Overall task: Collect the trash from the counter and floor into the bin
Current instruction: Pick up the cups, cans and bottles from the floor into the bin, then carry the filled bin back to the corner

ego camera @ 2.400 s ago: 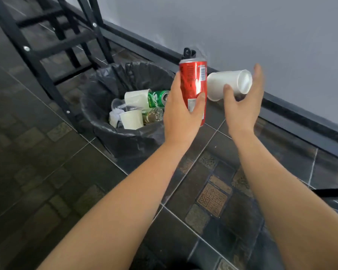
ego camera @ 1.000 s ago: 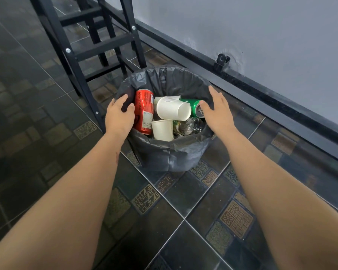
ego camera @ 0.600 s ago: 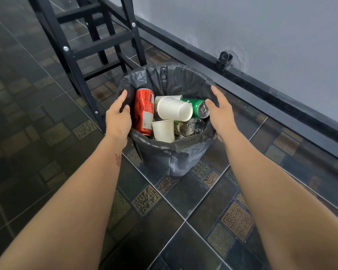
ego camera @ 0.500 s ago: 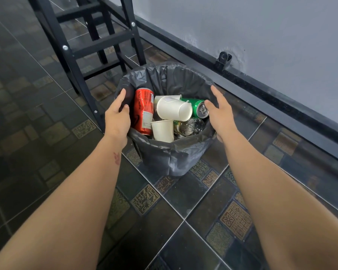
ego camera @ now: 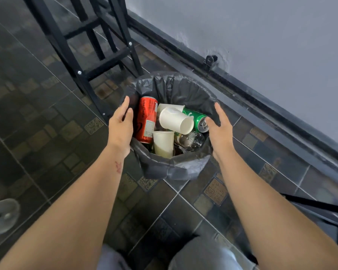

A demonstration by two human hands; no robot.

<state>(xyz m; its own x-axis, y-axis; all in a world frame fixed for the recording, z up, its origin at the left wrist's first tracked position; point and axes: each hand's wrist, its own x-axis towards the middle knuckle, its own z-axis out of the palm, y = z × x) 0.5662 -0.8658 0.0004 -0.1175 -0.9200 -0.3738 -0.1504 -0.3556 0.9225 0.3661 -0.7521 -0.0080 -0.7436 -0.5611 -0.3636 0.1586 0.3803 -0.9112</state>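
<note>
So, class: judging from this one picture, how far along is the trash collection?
Done: the red can, a green can, white cups and a clear bottle lie in the bin. In hand: nothing; the left hand and right hand sit open at its rim. Left: a roundish pale object on the floor, too blurred to identify.

Thin crinkled black plastic bin liner [ego camera: 176, 166], slight sheen. Glossy red metal can [ego camera: 146, 119] and green metal can [ego camera: 197, 118]; matt white paper cups [ego camera: 176, 120]. Dark glazed floor tiles [ego camera: 37, 117], semi-gloss.
</note>
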